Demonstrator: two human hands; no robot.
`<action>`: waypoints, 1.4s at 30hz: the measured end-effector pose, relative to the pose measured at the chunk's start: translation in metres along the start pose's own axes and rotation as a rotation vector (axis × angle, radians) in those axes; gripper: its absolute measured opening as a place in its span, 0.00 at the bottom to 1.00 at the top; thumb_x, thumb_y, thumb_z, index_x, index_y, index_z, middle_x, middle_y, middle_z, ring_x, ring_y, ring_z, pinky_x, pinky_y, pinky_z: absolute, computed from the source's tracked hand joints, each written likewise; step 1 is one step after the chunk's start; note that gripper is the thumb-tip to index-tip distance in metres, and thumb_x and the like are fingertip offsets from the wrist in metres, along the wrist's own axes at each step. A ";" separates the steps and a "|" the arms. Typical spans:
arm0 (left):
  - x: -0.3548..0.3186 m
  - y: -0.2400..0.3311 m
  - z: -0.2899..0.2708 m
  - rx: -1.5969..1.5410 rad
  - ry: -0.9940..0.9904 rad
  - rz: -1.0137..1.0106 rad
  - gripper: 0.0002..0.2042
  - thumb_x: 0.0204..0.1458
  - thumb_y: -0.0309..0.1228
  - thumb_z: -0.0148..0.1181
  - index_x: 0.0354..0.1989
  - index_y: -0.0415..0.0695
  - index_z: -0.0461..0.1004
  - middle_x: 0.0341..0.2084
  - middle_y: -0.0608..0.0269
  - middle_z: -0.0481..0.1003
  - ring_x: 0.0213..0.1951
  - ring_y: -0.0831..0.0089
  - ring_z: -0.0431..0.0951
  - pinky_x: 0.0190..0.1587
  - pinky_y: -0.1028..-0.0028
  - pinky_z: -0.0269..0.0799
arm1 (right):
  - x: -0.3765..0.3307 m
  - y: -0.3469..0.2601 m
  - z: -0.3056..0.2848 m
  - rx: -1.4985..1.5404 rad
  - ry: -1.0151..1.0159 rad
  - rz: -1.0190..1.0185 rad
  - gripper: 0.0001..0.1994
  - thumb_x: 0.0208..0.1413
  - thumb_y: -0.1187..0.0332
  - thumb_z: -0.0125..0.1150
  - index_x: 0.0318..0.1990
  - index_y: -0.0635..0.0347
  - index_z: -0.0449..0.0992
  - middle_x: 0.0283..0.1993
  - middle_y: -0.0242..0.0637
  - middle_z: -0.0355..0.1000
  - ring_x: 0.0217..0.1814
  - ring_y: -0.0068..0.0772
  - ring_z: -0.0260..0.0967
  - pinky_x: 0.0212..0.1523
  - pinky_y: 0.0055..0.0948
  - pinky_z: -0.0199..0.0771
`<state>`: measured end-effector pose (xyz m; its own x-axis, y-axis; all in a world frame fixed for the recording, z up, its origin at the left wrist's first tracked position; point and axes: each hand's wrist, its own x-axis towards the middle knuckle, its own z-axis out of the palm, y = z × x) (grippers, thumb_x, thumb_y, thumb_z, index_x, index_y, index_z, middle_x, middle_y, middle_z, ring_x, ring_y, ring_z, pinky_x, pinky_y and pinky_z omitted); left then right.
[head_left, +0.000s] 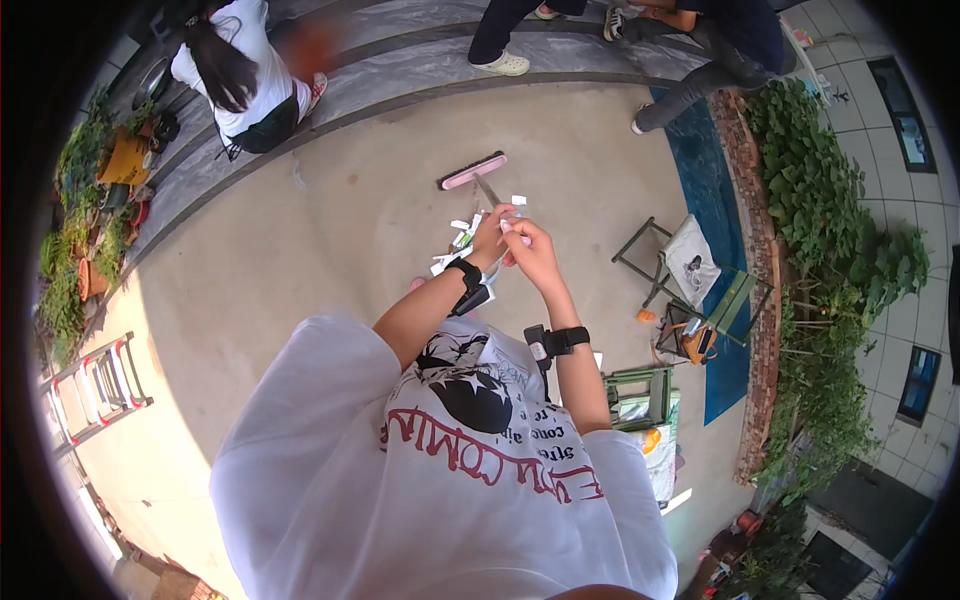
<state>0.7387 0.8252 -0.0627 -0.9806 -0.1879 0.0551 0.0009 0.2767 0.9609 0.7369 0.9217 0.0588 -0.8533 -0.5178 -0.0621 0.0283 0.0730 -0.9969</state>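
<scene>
A long-handled broom with a pink head (473, 172) edged by dark bristles stands out in front of me on the concrete floor. Its handle (488, 192) runs back to my hands. My left hand (488, 240) is closed around the handle. Just beside it on the right, my right hand (533, 252) also grips the handle, its fingers curled in. White paper scraps (440, 263), some with green on them, lie on the floor around and behind my hands, partly hidden by them. A single white piece (519, 200) lies right of the handle.
Grey stone steps (400, 65) curve along the far side, with a seated person in white (245, 70) at left and other people at right. Folding stools (690, 262) and a small bag (700, 345) stand at right beside a blue strip (712, 170). A ladder (100, 390) is at left.
</scene>
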 end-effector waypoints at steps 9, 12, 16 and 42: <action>0.009 -0.014 0.024 0.392 -0.505 -0.329 0.33 0.38 0.28 0.48 0.56 0.52 0.41 0.36 0.46 0.67 0.37 0.56 0.69 0.38 0.66 0.64 | 0.036 0.100 -0.038 0.155 0.454 0.421 0.15 0.48 0.62 0.39 0.16 0.59 0.66 0.11 0.29 0.59 0.07 0.18 0.51 0.06 0.18 0.50; -0.014 -0.003 0.044 0.355 -0.572 -0.415 0.29 0.38 0.28 0.48 0.53 0.45 0.47 0.36 0.44 0.66 0.39 0.54 0.68 0.40 0.65 0.63 | 0.010 0.120 -0.054 0.238 0.512 0.543 0.17 0.48 0.59 0.40 0.15 0.59 0.65 0.09 0.30 0.57 0.06 0.20 0.51 0.06 0.19 0.51; 0.005 -0.013 0.042 0.399 -0.580 -0.204 0.29 0.36 0.27 0.48 0.52 0.45 0.48 0.33 0.45 0.67 0.36 0.53 0.68 0.40 0.64 0.63 | 0.005 0.113 -0.055 0.282 0.605 0.529 0.18 0.49 0.58 0.40 0.15 0.58 0.65 0.10 0.31 0.59 0.06 0.21 0.52 0.05 0.20 0.52; -0.033 -0.015 0.046 0.654 -1.169 0.017 0.28 0.37 0.24 0.48 0.51 0.42 0.50 0.46 0.43 0.53 0.38 0.53 0.66 0.40 0.66 0.63 | -0.179 0.176 -0.080 -0.244 0.634 0.451 0.12 0.45 0.65 0.47 0.36 0.61 0.69 0.22 0.40 0.68 0.24 0.32 0.65 0.26 0.26 0.64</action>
<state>0.7626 0.8705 -0.0911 -0.5726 0.6399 -0.5125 0.2435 0.7296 0.6390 0.8529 1.0950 -0.1018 -0.9215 0.1812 -0.3435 0.3878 0.3810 -0.8393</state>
